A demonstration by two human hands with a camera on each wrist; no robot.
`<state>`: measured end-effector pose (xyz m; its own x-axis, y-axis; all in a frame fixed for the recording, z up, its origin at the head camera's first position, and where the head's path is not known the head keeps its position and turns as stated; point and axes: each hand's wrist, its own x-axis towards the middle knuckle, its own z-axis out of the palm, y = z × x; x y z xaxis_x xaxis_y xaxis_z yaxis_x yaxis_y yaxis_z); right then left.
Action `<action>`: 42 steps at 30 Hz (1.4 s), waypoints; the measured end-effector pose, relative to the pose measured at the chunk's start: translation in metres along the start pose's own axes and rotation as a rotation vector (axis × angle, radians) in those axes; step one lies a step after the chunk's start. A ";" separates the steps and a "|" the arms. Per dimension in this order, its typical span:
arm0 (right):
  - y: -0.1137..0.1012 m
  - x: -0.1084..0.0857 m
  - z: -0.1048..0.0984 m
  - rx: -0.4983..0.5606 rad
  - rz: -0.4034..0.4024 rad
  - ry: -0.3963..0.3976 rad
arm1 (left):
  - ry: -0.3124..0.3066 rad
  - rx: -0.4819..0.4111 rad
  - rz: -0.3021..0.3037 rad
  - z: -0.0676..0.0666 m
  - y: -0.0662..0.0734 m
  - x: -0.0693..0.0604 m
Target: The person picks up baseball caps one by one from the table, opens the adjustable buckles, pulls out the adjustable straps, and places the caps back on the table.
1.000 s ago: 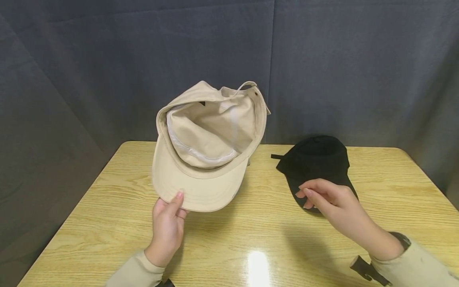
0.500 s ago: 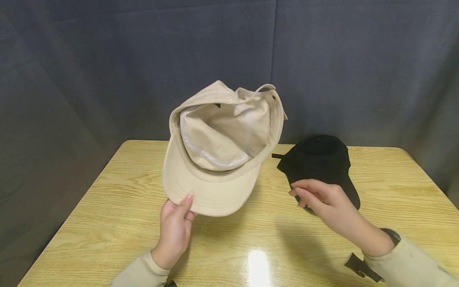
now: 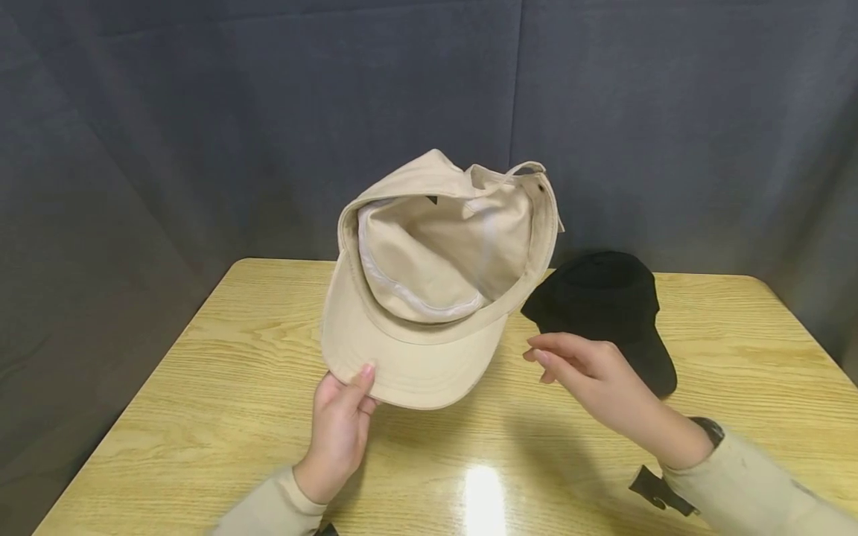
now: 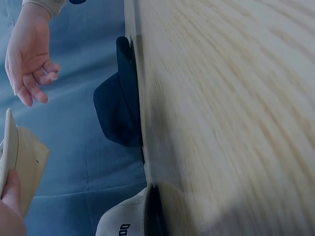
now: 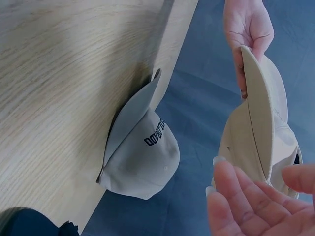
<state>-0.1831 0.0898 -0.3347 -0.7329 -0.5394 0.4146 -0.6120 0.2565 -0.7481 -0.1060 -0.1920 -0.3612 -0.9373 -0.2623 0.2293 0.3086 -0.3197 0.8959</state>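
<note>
A beige cap point(image 3: 415, 368) is held up above the table, its inside facing the head camera. My left hand point(image 3: 337, 432) pinches its brim, thumb on the near face and fingers behind. My right hand point(image 3: 610, 391) hangs in the air right of the cap with loosely bent fingers, holding nothing. Behind it a black cap point(image 3: 603, 298) lies on the table, its left side partly hidden by the beige cap. Both wrist views also show a light grey cap point(image 5: 142, 157) with dark lettering on the table; in the head view the beige cap hides it.
The wooden table point(image 3: 201, 394) reaches back to a dark grey curtain point(image 3: 268, 134). A dark strap piece point(image 3: 660, 491) hangs at my right sleeve.
My left hand has moved to the right with the beige cap, which now overlaps the black cap's left edge. My right hand has shifted slightly left.
</note>
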 end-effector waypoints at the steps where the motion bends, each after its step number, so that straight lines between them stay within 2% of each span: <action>1: 0.000 0.001 0.001 -0.001 0.007 -0.004 | -0.005 0.001 0.001 0.000 0.000 0.000; 10: -0.003 0.008 0.007 -0.017 0.027 -0.028 | -0.046 0.023 0.001 -0.001 -0.002 0.001; 18: -0.004 0.008 0.012 -0.024 0.065 -0.011 | -0.119 -0.003 0.010 0.003 -0.008 -0.002; 25: -0.003 0.007 0.015 -0.011 0.063 0.016 | -0.176 -0.019 0.031 0.004 -0.013 -0.003; 38: 0.002 0.006 0.013 0.097 0.204 -0.011 | -0.266 0.001 0.026 0.005 -0.020 -0.009; 42: -0.001 0.007 0.011 0.123 0.238 0.014 | -0.245 0.069 -0.019 0.009 -0.017 -0.009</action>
<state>-0.1849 0.0770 -0.3366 -0.8565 -0.4641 0.2259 -0.3816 0.2746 -0.8826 -0.1040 -0.1757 -0.3755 -0.9567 -0.0252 0.2899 0.2864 -0.2573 0.9229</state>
